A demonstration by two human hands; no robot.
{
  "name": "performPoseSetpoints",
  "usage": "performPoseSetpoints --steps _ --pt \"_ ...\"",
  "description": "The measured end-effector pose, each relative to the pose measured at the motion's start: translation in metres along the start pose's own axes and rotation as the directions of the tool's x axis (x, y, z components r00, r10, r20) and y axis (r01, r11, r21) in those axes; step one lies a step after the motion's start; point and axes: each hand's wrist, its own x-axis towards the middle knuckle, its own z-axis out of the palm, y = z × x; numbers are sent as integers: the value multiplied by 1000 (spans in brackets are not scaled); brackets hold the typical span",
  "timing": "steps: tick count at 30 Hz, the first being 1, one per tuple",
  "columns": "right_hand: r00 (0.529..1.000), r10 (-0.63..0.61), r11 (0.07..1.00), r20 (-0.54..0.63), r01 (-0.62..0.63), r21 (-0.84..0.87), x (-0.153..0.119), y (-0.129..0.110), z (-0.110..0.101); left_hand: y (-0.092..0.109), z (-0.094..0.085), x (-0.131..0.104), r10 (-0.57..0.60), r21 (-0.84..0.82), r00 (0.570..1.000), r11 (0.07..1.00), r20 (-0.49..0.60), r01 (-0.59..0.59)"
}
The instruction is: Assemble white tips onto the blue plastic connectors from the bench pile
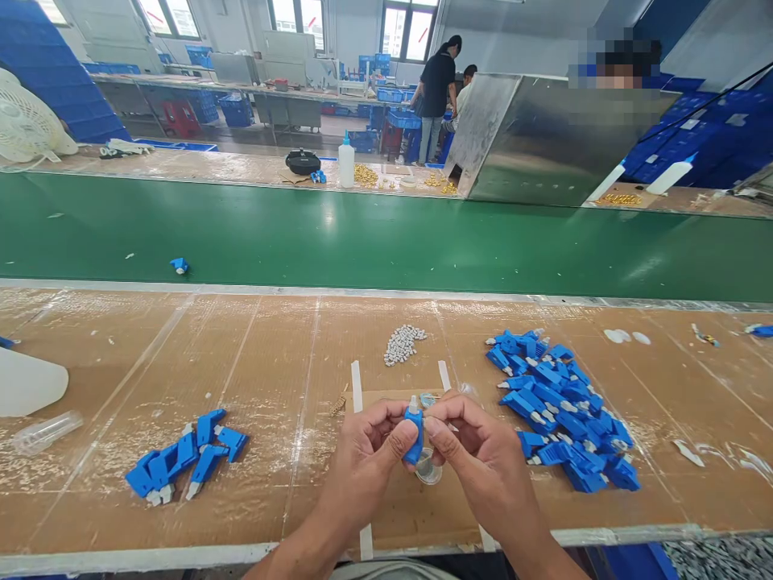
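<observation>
My left hand point(380, 439) grips a small blue plastic part with a pale tip point(414, 428), held upright above the cardboard-covered bench. My right hand point(468, 435) is closed at the part's right side, thumb and forefinger pinched together near its upper end; whatever lies between those fingertips is too small to make out. Just below the hands a small clear round dish point(428, 469) is partly hidden. Beyond them lies a heap of small grey pieces point(403, 345). A large pile of blue parts point(561, 403) spreads to the right, and a smaller group point(184, 455) lies to the left.
A green conveyor belt point(362, 242) runs across behind the bench, carrying one blue part point(179, 265). At the left are a white container point(30, 379) and a clear tube point(47, 433). A metal panel point(543, 145) stands across the belt, with people beyond.
</observation>
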Motion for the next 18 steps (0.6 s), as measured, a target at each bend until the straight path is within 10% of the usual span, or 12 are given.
performPoseSetpoints --steps 18 --pt "974 199 794 108 -225 565 22 16 -53 30 33 53 -49 474 960 876 274 -90"
